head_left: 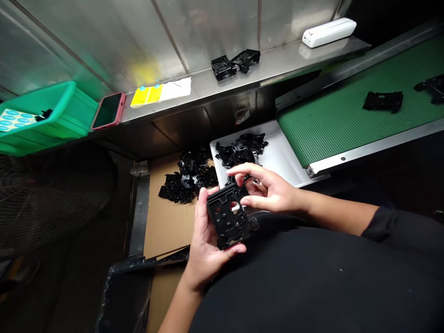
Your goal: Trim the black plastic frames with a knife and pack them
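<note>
Black moulded plastic plate (229,215) is what we are holding at lower centre of the frame, just above our dark shirt front. Our left hand (208,247) is grasping it along its left and lower edges, with the palm bearing it from beneath. Our right hand (268,189) is reaching in from the right of the frame, half open, with its fingertips (239,170) at the plate's upper right edge; they are probably only brushing it. This hold is working well because one palm is carrying the plate while the other hand stays light, leaving the cutouts and central opening uncovered. The plate's flat face is tilting up toward us, and a small white patch is showing through the opening. Being nearly square, it is showing no clear long axis; its top edge is rising toward the right.

Beyond our hands, black moulded parts (239,150) are lying heaped on a white plastic sheet (277,159), and more black moulded parts (183,182) are lying on a cardboard sheet (166,226). A green conveyor belt (333,127) is carrying two black parts (383,101) at upper right, while two similar black parts (236,62) are sitting on a stainless steel shelf (274,74).
</note>
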Action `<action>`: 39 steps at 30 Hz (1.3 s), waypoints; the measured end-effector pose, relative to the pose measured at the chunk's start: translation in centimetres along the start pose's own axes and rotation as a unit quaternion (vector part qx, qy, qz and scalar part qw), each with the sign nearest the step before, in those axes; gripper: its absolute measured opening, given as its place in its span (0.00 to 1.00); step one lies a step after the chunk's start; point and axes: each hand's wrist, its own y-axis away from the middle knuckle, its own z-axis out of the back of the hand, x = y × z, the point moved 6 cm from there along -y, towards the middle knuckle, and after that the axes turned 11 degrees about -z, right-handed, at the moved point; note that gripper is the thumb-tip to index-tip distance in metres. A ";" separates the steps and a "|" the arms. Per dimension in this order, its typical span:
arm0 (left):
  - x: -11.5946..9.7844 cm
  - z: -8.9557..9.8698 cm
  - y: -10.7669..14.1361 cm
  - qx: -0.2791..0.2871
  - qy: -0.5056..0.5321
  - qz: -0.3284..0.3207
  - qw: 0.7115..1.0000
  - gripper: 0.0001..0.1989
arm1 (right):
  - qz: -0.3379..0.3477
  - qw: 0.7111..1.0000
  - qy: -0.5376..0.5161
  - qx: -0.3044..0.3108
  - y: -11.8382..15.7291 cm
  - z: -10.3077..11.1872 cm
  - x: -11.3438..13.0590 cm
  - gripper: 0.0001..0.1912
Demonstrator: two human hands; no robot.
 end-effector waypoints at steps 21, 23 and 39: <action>1.5 -1.9 -1.5 -0.143 0.187 0.221 0.947 0.36 | -0.054 0.994 -0.046 -0.088 1.2 -0.1 -1.5 0.15; 1.9 -2.2 -1.6 -0.142 0.215 0.239 0.936 0.32 | -0.079 0.990 -0.068 -0.096 1.3 -0.1 -2.0 0.16; 1.6 -2.8 0.0 -0.156 0.241 0.244 0.926 0.29 | -0.090 0.985 -0.131 -0.067 1.6 -1.0 -2.4 0.12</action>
